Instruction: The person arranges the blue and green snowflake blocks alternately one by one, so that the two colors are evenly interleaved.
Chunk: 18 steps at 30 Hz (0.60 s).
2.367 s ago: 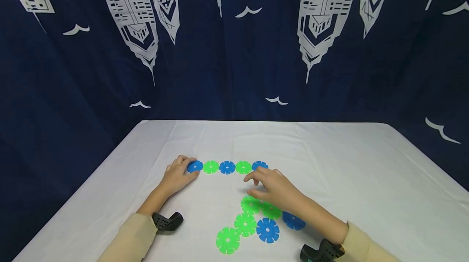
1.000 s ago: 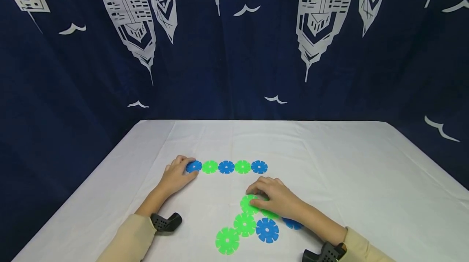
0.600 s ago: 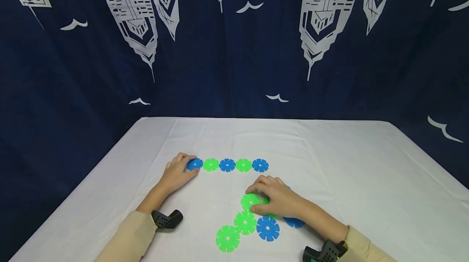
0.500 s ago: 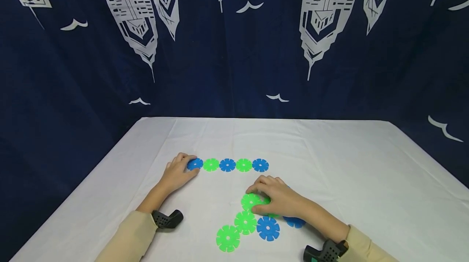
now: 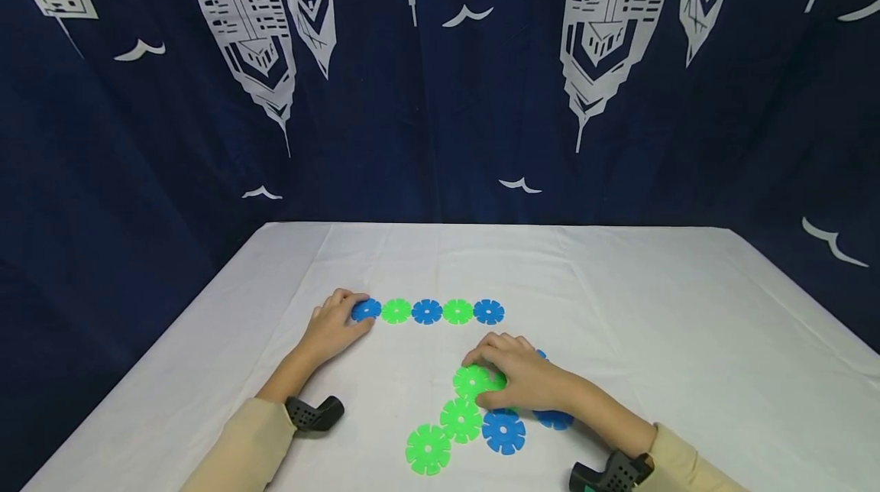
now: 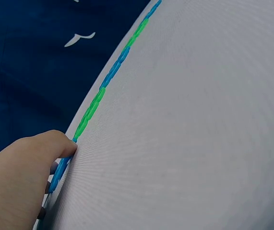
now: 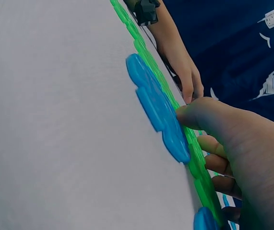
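Observation:
A straight row of flat, notched snowflake building discs lies across the white table, blue and green by turns. My left hand holds the blue disc at its left end, thumb on the near edge and fingers at the far edge. A blue disc ends the row on the right. Nearer me, my right hand curls over the loose green discs, thumb and fingers at the edges of a green disc partly hidden beneath it. Another green disc shows just left of the fingers. In the right wrist view, the thumb presses at the green edge.
Two more green discs, one in the middle and one nearest me, trail toward the front. A blue disc lies beside them, another under the right forearm. A dark blue printed curtain hangs behind the table.
My right hand has come back from the row's right end, uncovering the last blue disc, and lowered over the loose green discs, fingers curling in. My left hand stays at the row's left end.

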{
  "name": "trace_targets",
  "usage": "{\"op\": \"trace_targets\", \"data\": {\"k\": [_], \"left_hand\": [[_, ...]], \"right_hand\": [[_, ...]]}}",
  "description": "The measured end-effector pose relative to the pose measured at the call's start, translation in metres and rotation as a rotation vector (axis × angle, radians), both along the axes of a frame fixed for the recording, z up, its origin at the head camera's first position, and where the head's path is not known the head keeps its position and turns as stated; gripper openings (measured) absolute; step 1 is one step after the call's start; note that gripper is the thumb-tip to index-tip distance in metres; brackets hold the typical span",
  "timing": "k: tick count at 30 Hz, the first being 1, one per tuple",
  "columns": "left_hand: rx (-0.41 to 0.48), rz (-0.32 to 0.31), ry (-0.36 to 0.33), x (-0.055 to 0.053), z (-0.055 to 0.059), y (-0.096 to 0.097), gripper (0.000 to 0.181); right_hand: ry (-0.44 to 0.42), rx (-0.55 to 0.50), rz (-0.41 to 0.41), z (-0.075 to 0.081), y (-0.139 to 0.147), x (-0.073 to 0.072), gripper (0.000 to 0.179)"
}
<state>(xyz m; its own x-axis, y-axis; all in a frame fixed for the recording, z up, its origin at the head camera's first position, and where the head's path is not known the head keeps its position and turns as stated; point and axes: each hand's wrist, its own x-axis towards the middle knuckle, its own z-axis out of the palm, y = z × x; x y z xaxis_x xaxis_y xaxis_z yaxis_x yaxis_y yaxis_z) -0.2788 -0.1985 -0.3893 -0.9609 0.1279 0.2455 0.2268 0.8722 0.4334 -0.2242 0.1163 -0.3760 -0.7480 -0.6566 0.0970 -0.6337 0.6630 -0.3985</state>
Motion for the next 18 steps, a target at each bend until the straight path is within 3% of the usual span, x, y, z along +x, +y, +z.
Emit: {"op": "trace_targets", "data": {"k": [18], "left_hand": [[-0.003,-0.002,0.002,-0.0007,-0.0013,-0.0009,0.051]], "right_hand": [[-0.076,-0.058,0.003,0.0,-0.0007,0.002,0.041]]}}
